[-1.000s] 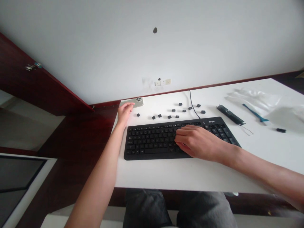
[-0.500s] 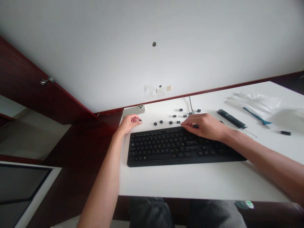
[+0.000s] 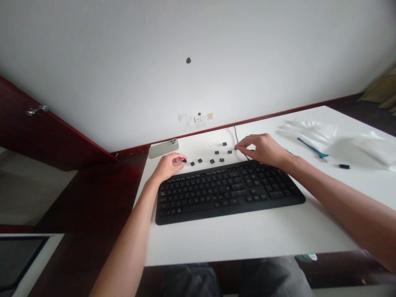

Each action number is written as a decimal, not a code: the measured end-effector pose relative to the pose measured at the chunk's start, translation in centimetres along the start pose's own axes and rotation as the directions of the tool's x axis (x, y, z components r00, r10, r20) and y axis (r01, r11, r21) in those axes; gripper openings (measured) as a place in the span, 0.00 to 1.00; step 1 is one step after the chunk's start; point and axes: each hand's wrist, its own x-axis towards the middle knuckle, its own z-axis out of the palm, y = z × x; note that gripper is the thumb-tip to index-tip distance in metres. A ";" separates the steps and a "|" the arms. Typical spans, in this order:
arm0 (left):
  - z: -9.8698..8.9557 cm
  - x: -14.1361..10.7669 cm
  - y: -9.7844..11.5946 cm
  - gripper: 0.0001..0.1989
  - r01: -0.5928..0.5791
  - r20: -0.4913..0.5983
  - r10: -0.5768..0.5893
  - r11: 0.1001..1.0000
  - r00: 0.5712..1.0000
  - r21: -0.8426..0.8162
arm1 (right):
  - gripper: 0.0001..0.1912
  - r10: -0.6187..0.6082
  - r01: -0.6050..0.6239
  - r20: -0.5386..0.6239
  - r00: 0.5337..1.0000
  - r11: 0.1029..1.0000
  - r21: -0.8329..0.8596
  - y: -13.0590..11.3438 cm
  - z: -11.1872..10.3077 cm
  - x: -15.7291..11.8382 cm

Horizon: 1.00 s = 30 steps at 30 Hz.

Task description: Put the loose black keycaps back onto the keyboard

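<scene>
A black keyboard (image 3: 201,194) lies on the white table. Above its top left corner is my left hand (image 3: 168,167), thumb and fingers pinched on a small black keycap (image 3: 185,161). My right hand (image 3: 262,149) reaches past the keyboard's upper edge, its fingertips closed at another black keycap (image 3: 236,148) near the cable (image 3: 236,134). Whether that one is lifted I cannot tell. Several loose keycaps (image 3: 212,161) lie scattered between my hands.
A phone (image 3: 161,149) rests at the table's back left. To the right are a blue tool (image 3: 312,147), a small black piece (image 3: 344,166) and crumpled clear plastic (image 3: 309,130). The wall with sockets (image 3: 204,117) runs behind the table.
My right hand has moved from the keyboard's upper edge back to a loose keycap by the cable. My left hand has shifted right with its keycap, closer to the row. The view has turned right.
</scene>
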 end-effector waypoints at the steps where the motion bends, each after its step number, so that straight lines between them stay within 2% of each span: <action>1: 0.1 0.0 0.2 0.12 0.001 0.004 -0.001 1.000 1.000 0.013 | 0.12 -0.014 0.014 -0.002 1.000 1.000 -0.003 -0.1 0.2 0.0; 7: 0.3 0.0 0.8 0.12 0.012 0.027 -0.014 0.996 1.000 0.088 | 0.12 -0.131 0.132 -0.041 0.991 0.991 0.011 -0.8 1.2 0.4; 12: 1.0 0.3 1.0 0.12 0.008 0.005 -0.009 0.991 1.000 0.136 | 0.12 -0.040 0.033 -0.143 0.989 0.998 -0.055 0.1 0.9 0.9; 18: 0.8 0.4 1.3 0.11 -0.017 -0.091 0.034 0.984 0.995 0.175 | 0.12 0.037 -0.041 -0.136 0.990 0.999 -0.023 0.6 0.4 0.9; 24: 1.1 0.0 3.9 0.13 -0.065 -0.230 0.101 0.985 0.968 0.161 | 0.15 0.170 -0.153 -0.190 0.967 0.983 0.101 0.6 0.5 0.8; 27: 1.6 -0.3 5.7 0.12 -0.147 -0.203 0.194 0.962 0.960 0.228 | 0.16 0.201 -0.167 -0.216 0.956 0.972 0.164 0.8 0.5 0.8; 30: 2.2 -0.6 7.2 0.10 -0.233 -0.139 0.268 0.945 0.953 0.230 | 0.15 0.168 -0.140 -0.181 0.969 0.978 0.157 0.3 0.5 0.7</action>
